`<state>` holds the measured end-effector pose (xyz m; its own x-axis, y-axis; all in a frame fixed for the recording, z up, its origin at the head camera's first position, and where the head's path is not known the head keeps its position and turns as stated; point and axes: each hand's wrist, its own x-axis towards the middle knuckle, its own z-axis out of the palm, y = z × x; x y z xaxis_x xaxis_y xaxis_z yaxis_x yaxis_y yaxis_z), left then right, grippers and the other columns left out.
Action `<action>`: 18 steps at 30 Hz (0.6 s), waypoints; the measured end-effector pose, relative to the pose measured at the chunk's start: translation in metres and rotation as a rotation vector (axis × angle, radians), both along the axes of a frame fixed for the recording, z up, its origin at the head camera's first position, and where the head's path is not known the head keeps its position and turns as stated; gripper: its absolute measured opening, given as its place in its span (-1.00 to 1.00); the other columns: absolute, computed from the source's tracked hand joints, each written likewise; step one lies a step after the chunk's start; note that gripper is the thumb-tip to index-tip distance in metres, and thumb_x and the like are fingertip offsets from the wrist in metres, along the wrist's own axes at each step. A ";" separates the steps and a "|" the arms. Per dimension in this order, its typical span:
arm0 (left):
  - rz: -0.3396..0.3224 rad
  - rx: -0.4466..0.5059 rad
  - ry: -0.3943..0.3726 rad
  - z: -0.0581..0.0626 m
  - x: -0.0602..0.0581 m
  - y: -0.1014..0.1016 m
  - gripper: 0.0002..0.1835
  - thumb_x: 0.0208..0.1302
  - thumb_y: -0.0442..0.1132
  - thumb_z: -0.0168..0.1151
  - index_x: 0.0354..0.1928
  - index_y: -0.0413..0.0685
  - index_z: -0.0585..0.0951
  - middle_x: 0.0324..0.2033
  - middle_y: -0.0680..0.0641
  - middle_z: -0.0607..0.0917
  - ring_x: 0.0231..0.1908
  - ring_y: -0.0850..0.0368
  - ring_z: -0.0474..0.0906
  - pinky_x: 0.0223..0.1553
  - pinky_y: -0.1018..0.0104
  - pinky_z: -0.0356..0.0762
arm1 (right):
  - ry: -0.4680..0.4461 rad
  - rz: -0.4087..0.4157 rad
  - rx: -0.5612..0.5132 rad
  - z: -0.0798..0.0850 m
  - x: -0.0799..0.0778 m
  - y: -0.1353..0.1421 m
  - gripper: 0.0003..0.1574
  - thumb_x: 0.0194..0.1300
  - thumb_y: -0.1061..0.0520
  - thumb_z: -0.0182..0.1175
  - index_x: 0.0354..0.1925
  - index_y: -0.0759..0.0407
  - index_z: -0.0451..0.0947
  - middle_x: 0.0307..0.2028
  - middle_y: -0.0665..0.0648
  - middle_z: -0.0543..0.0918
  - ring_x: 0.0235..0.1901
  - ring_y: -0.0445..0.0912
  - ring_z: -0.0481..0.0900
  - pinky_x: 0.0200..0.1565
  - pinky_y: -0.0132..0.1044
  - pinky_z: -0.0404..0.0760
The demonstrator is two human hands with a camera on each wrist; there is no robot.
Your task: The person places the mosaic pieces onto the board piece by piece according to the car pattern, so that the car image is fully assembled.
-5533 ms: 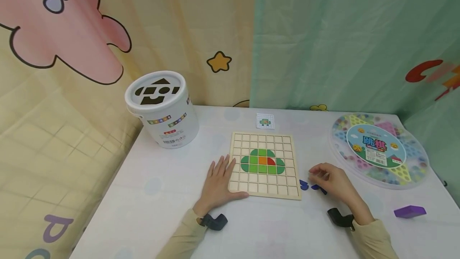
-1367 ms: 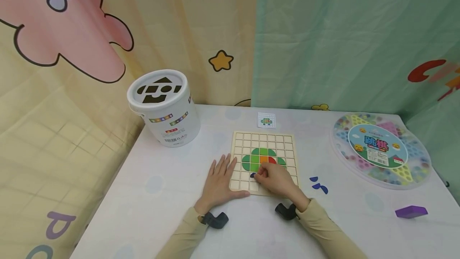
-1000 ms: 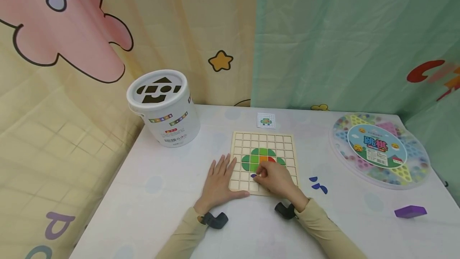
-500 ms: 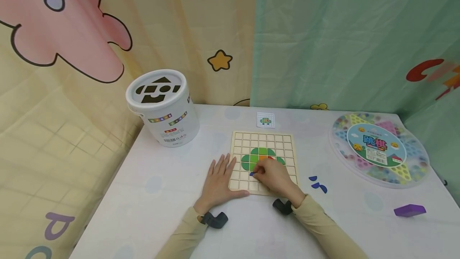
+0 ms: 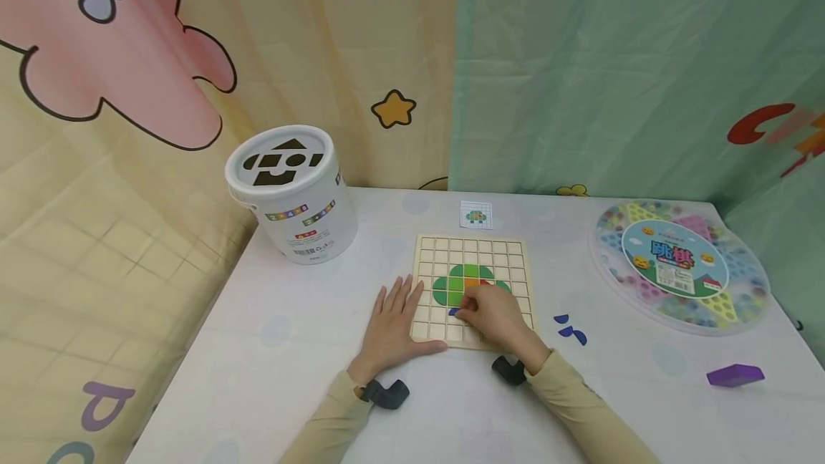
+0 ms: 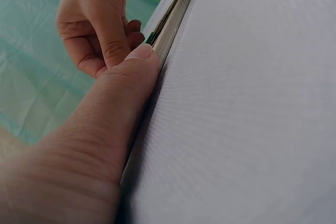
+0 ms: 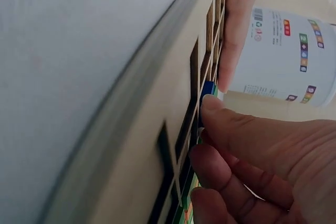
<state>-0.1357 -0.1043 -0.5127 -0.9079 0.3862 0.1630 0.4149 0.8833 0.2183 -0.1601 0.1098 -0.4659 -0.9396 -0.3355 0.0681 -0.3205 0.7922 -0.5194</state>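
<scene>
My left hand (image 5: 389,331) lies with straight fingers along the left edge of the wooden grid board (image 5: 503,261), its thumb at the front edge. My right hand (image 5: 495,317) pinches a dark blue half-circle tile (image 5: 453,312) at a square just below the green tiles (image 5: 455,284). Close up in the right wrist view, the thumb presses the blue tile (image 7: 209,87) against the grid. Orange tiles (image 5: 472,283) and a bit of red show beside the fingers. The right hand hides the lower right of the tile picture.
Three blue half-circle tiles (image 5: 566,331) lie right of the board. A pattern card (image 5: 475,216) is behind it. A white bucket (image 5: 303,213) stands back left, a round checkers box (image 5: 677,263) lies at right, and a purple block (image 5: 735,376) sits near it.
The right hand has moved left from the loose blue tiles onto the board with one blue tile. Over the last second it has shifted only slightly. The left hand has stayed put.
</scene>
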 end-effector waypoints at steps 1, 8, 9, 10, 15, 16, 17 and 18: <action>-0.001 0.001 0.001 0.000 0.000 0.000 0.22 -0.07 0.63 -0.05 0.47 -0.08 0.07 0.45 -0.15 0.02 0.43 -0.07 -0.17 0.37 -0.05 -0.24 | 0.004 0.003 -0.001 0.000 0.000 0.000 -0.77 0.05 0.07 0.44 -0.59 0.00 0.57 -0.69 -0.18 0.42 -0.65 -0.25 0.35 -0.57 -0.35 0.37; 0.003 -0.004 -0.014 0.002 0.000 0.001 0.22 -0.07 0.61 0.00 0.47 -0.09 0.06 0.45 -0.15 0.02 0.43 -0.05 -0.19 0.37 -0.03 -0.27 | 0.037 0.014 -0.003 -0.001 0.002 -0.002 -0.77 0.05 0.09 0.44 -0.59 0.02 0.57 -0.68 -0.17 0.42 -0.65 -0.25 0.34 -0.58 -0.36 0.36; 0.003 -0.006 -0.015 0.002 0.000 0.001 0.21 -0.07 0.61 0.00 0.47 -0.09 0.06 0.45 -0.15 0.02 0.43 -0.05 -0.19 0.37 -0.03 -0.27 | 0.039 0.012 -0.003 -0.001 0.002 -0.002 -0.77 0.05 0.10 0.44 -0.59 0.02 0.57 -0.68 -0.17 0.42 -0.64 -0.26 0.34 -0.57 -0.36 0.36; 0.003 -0.005 -0.015 0.002 0.000 0.001 0.21 -0.07 0.60 0.01 0.47 -0.09 0.05 0.45 -0.15 0.02 0.43 -0.05 -0.18 0.37 -0.03 -0.27 | 0.042 0.011 -0.003 -0.001 0.002 -0.003 -0.78 0.05 0.10 0.44 -0.59 0.02 0.58 -0.68 -0.17 0.41 -0.65 -0.26 0.34 -0.57 -0.36 0.36; 0.004 -0.005 -0.023 0.002 0.000 0.001 0.21 -0.07 0.60 0.02 0.48 -0.08 0.05 0.45 -0.15 0.02 0.43 -0.05 -0.19 0.37 -0.02 -0.27 | 0.054 0.002 0.017 0.000 0.002 -0.004 -0.77 0.04 0.12 0.45 -0.60 0.01 0.57 -0.68 -0.17 0.41 -0.65 -0.26 0.34 -0.58 -0.37 0.36; 0.005 -0.005 -0.025 0.002 0.000 0.002 0.21 -0.07 0.60 0.02 0.48 -0.08 0.05 0.45 -0.15 0.02 0.43 -0.05 -0.19 0.37 -0.02 -0.27 | 0.057 0.000 0.021 0.000 0.002 -0.004 -0.77 0.03 0.12 0.45 -0.60 0.02 0.57 -0.68 -0.16 0.41 -0.65 -0.26 0.34 -0.59 -0.37 0.36; 0.007 -0.005 -0.027 0.002 0.000 0.002 0.21 -0.07 0.60 0.02 0.48 -0.08 0.05 0.45 -0.15 0.02 0.43 -0.05 -0.19 0.37 -0.02 -0.27 | 0.061 -0.001 0.025 -0.001 0.002 -0.005 -0.77 0.03 0.11 0.45 -0.60 0.02 0.57 -0.68 -0.16 0.41 -0.66 -0.26 0.33 -0.59 -0.37 0.36; 0.008 -0.006 -0.027 0.002 0.000 0.002 0.21 -0.07 0.60 0.01 0.48 -0.08 0.05 0.45 -0.15 0.02 0.43 -0.05 -0.19 0.37 -0.02 -0.27 | 0.062 -0.005 0.028 0.000 0.002 -0.005 -0.76 0.03 0.11 0.45 -0.61 0.02 0.57 -0.68 -0.16 0.41 -0.66 -0.25 0.33 -0.60 -0.37 0.36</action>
